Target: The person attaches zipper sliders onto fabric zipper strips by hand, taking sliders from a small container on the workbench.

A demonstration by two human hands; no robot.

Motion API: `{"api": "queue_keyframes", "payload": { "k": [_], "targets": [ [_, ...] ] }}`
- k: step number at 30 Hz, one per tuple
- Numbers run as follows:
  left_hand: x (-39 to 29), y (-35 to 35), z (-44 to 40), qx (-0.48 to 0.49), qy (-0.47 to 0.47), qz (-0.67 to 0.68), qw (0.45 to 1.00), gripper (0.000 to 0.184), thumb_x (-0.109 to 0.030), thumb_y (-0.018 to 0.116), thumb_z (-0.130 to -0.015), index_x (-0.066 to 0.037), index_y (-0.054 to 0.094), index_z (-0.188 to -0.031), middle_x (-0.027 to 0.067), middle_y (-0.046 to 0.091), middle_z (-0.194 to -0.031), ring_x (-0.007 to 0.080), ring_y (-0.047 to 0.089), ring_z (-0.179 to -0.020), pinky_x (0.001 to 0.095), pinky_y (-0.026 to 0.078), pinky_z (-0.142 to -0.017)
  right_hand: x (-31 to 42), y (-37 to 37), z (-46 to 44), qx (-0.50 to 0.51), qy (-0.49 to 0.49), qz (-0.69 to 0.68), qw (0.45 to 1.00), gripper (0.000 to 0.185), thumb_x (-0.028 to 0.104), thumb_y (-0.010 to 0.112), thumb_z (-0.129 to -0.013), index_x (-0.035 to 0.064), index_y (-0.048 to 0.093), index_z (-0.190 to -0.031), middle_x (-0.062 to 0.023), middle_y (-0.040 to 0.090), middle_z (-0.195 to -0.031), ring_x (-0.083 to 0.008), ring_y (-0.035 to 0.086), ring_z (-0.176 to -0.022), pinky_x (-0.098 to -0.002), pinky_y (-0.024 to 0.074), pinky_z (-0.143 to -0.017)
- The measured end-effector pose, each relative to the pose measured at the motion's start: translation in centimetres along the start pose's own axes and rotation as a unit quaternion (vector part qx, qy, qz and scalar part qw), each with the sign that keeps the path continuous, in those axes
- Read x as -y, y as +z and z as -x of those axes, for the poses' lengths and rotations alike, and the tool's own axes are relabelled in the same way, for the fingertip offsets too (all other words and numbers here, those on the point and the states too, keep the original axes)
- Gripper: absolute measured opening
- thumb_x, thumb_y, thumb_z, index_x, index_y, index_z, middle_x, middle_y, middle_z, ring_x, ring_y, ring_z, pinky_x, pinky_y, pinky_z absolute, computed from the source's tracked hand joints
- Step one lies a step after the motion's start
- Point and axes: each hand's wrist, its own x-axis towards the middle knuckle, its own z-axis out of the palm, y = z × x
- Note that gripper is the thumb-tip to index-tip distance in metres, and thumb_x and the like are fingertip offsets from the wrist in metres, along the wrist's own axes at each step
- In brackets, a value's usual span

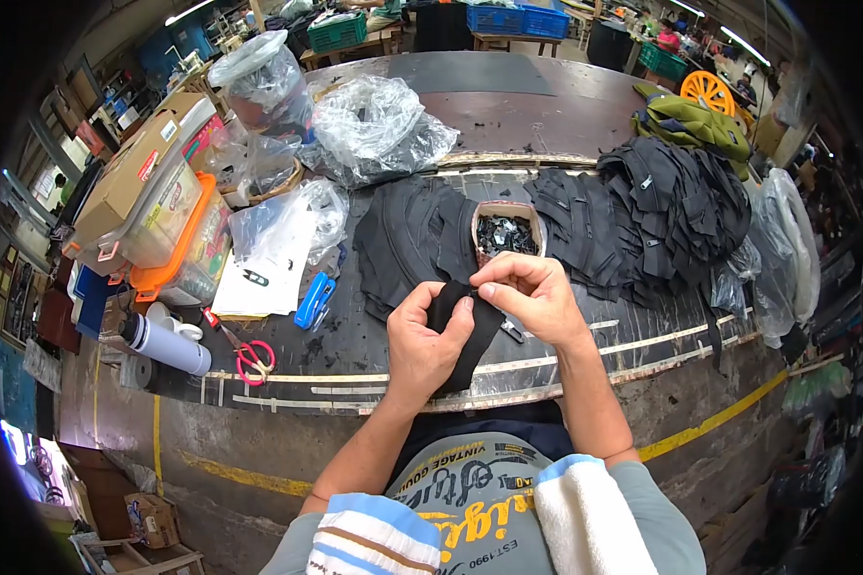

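Observation:
My left hand is closed on a black zipper strip, with the thumb lying along its upper end. The strip's lower end hangs towards the table edge. At its top, my right hand pinches the strip between thumb and fingertips; any small part between them is too hidden to make out. Just beyond my hands stands an open box of small dark and shiny pieces that look like zipper sliders. Black zipper strips lie fanned out to its left, and a larger heap of black zipper strips lies to its right.
Pink-handled scissors, a blue stapler, a white paper sheet and a lavender bottle lie at left. Behind them are plastic bins and clear bags. An olive bag sits far right.

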Motion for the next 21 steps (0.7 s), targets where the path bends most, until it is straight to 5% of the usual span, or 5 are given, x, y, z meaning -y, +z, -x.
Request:
{"api": "queue_keyframes", "payload": {
  "k": [11,21],
  "targets": [
    [2.0,0.4,-0.1,-0.006,-0.098,0.242,0.965,0.007,-0.007,0.07,-0.098,-0.002,0.068,-0.102,0.0,0.067,-0.089,0.0044,0.054,-0.075,0.0176,0.046,-0.07,-0.4,1.9,1.3,-0.085,0.033,-0.001,0.996,0.019,-0.007,0.069,-0.09,-0.002,0.072,-0.107,-0.004,0.071,-0.099,-0.0059,0.058,-0.081,-0.0174,0.0468,-0.075],
    [1.4,0.7,0.0,0.039,-0.157,0.372,0.914,0.007,-0.006,0.066,-0.099,-0.003,0.066,-0.105,-0.0001,0.066,-0.092,0.0039,0.055,-0.079,0.0172,0.045,-0.074,-0.5,3.4,1.9,-0.148,-0.002,-0.022,0.989,0.021,-0.005,0.071,-0.09,-0.0006,0.071,-0.11,-0.0016,0.07,-0.095,-0.0036,0.055,-0.075,-0.0148,0.0437,-0.068]
  ]
}}
